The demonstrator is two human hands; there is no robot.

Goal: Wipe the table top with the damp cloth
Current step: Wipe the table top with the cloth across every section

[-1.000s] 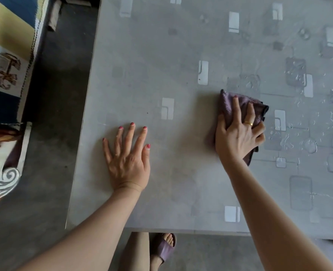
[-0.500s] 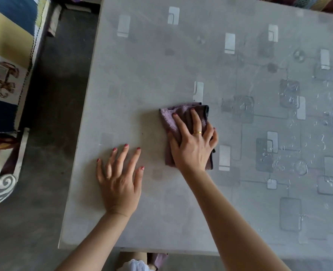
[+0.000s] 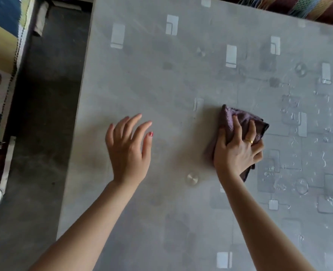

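Cloth (image 3: pixel 238 120) swept rightward, bunched under right hand (image 3: pixel 238 151) grip

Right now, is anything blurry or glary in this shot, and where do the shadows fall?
Head view: left hand slightly motion-blurred, its fingertips smeared; right hand on the purple cloth sharper; soft shadow left of the cloth; pale sheen on the table top; edges bow from the wide-angle lens.

Dark grey concrete floor (image 3: pixel 44 114) runs along the left of the grey patterned surface (image 3: pixel 142 75); patterned blue-and-yellow fabric (image 3: pixel 3 36) lies at far left, multicoloured striped fabric (image 3: pixel 308 6) at top right; soft, diffuse light.
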